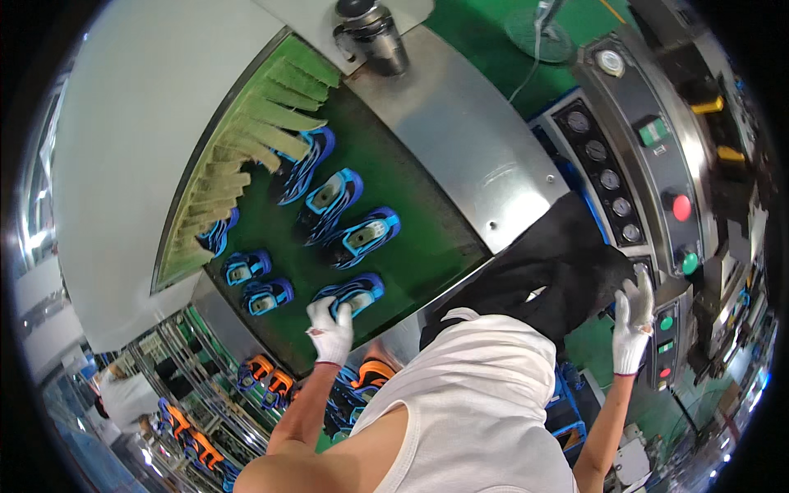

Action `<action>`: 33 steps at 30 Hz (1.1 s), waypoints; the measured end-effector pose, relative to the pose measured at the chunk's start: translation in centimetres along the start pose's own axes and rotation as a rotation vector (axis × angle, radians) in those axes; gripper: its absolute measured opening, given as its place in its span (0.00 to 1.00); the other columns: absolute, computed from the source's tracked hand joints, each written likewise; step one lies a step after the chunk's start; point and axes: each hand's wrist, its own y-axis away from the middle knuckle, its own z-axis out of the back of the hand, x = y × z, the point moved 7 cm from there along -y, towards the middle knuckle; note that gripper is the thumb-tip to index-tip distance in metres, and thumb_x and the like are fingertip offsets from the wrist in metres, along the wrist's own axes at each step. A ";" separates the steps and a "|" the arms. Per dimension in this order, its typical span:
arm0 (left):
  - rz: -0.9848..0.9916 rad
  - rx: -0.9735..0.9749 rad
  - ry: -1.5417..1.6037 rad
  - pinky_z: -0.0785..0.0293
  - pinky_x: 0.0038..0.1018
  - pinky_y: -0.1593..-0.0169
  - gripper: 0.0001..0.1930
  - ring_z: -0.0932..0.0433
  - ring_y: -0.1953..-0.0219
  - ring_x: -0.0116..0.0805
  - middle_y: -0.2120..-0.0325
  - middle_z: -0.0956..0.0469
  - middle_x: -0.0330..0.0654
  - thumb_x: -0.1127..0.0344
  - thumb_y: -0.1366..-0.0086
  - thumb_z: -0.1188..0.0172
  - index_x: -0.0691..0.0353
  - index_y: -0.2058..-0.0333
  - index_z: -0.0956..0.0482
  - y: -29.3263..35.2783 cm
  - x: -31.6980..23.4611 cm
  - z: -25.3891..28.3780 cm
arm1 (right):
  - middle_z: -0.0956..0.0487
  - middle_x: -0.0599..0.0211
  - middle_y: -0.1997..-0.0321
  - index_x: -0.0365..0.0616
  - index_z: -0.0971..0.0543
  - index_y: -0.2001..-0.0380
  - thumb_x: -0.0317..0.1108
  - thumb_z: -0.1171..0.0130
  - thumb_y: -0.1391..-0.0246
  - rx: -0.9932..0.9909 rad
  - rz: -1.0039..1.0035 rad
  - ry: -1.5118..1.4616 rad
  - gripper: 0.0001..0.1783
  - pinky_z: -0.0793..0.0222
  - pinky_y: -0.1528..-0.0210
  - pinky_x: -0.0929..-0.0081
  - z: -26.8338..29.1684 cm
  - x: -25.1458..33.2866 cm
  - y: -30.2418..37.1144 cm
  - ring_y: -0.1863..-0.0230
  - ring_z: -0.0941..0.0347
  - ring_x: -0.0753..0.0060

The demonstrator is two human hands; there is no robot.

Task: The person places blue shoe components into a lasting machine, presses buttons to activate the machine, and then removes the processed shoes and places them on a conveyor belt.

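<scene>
My left hand, in a white glove, is at the near edge of the green conveyor belt. Its fingers are closed on the near end of a blue-and-black shoe, which lies on the belt. Farther along are another blue shoe, one behind it, and a shoe partly beneath the strip curtain. Two smaller-looking shoes sit to the left. My right hand, also gloved, is away to the right beside the machine's control panel, fingers spread and holding nothing.
A dark lidded jug stands on the metal ledge at the back. Gauges and red and green buttons line the machine at right. Orange-and-blue shoes sit on racks at lower left. A blue crate is below my right side.
</scene>
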 end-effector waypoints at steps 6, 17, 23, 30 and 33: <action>-0.407 0.203 0.494 0.23 0.38 0.48 0.11 0.21 0.56 0.46 0.58 0.24 0.49 0.77 0.41 0.34 0.65 0.59 0.22 -3.2 -16.1 -3.7 | 0.21 0.48 0.38 0.35 0.32 0.31 0.28 0.30 0.44 0.245 -0.036 -0.119 0.39 0.22 0.42 0.64 -5.1 9.6 1.4 0.43 0.19 0.57; -1.852 0.936 0.514 0.20 0.38 0.52 0.20 0.18 0.58 0.47 0.57 0.20 0.50 0.70 0.45 0.26 0.63 0.53 0.20 18.5 -60.4 -0.4 | 0.17 0.56 0.55 0.46 0.25 0.43 0.42 0.31 0.44 -0.405 0.021 0.123 0.28 0.21 0.57 0.59 9.1 7.7 7.3 0.52 0.18 0.55; -2.226 0.591 0.505 0.30 0.43 0.32 0.31 0.28 0.35 0.54 0.40 0.26 0.56 0.65 0.38 0.29 0.66 0.38 0.27 30.2 -74.5 -5.0 | 0.18 0.70 0.50 0.40 0.22 0.43 0.31 0.34 0.39 -1.011 -0.307 -1.041 0.22 0.24 0.45 0.69 12.5 -5.9 21.4 0.52 0.22 0.77; -1.886 0.587 0.330 0.36 0.41 0.29 0.33 0.30 0.33 0.54 0.35 0.29 0.57 0.55 0.33 0.36 0.64 0.34 0.31 37.0 -95.2 -25.6 | 0.21 0.71 0.51 0.38 0.30 0.35 0.37 0.37 0.38 -1.481 -0.404 -1.413 0.30 0.24 0.47 0.68 10.1 -13.2 28.0 0.58 0.23 0.76; -1.735 0.559 0.338 0.34 0.39 0.30 0.33 0.28 0.34 0.53 0.35 0.28 0.58 0.56 0.34 0.35 0.63 0.33 0.30 38.7 -101.0 -31.9 | 0.27 0.75 0.64 0.45 0.30 0.59 0.36 0.35 0.42 -1.531 -0.614 -1.365 0.15 0.27 0.53 0.68 6.3 -17.3 30.4 0.63 0.28 0.76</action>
